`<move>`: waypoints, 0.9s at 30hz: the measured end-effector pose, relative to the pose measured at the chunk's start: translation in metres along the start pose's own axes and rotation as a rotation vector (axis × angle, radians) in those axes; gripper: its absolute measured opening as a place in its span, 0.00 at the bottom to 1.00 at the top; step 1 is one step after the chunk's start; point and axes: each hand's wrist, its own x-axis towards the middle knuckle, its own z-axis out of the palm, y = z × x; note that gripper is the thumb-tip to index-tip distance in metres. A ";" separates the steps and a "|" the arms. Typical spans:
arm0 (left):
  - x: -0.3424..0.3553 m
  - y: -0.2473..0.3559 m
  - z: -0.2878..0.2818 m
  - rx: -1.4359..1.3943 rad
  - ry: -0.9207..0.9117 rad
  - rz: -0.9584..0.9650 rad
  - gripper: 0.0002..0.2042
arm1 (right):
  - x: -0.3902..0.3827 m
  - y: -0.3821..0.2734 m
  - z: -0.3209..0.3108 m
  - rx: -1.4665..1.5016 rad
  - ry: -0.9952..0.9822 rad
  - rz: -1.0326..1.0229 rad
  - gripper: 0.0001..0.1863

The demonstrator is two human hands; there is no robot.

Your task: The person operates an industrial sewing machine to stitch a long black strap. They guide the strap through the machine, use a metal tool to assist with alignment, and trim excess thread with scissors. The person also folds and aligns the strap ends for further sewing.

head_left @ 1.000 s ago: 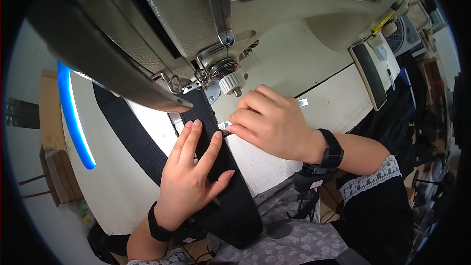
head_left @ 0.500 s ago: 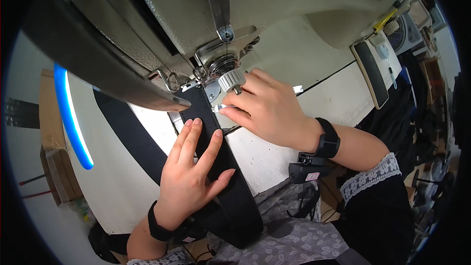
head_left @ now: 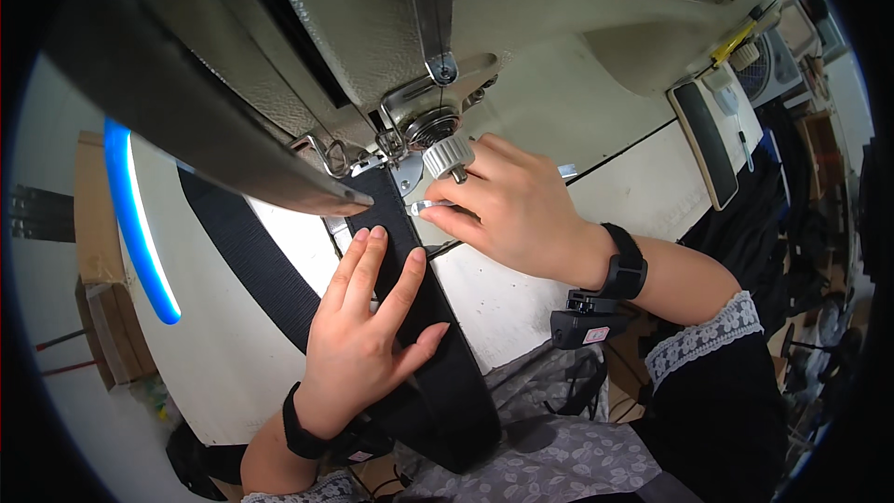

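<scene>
A black webbing strap [head_left: 391, 214] runs under the presser foot [head_left: 368, 168] of a grey sewing machine [head_left: 549, 9] and hangs toward my lap. My left hand [head_left: 372, 326] lies on it, fingers spread, just below the curved dark arm [head_left: 279, 186]. My right hand [head_left: 503, 214] is closed on a small silver metal piece [head_left: 419, 209] beside the strap's right edge, below the white knurled knob [head_left: 445, 154]. Part of that piece is hidden by my fingers.
The white tabletop [head_left: 494, 307] holds a second length of black strap [head_left: 247, 251] at left, near a blue-rimmed light [head_left: 140, 214]. A phone [head_left: 700, 144] lies at right. Cardboard [head_left: 102, 205] stands beyond the left edge; dark fabric [head_left: 764, 205] is heaped at right.
Over the last second my right hand moved up and slightly left, bringing the silver piece closer to the strap's edge below the presser foot. My left hand stayed nearly still.
</scene>
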 end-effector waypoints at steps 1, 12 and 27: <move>0.000 0.000 0.000 -0.001 -0.002 0.004 0.36 | -0.001 0.000 -0.001 -0.007 0.001 -0.003 0.08; -0.004 0.000 -0.001 0.010 -0.001 0.017 0.36 | -0.002 -0.006 -0.003 -0.007 -0.009 0.000 0.07; 0.010 -0.014 -0.006 0.059 -0.015 0.014 0.29 | -0.005 -0.010 -0.007 0.006 -0.041 0.021 0.08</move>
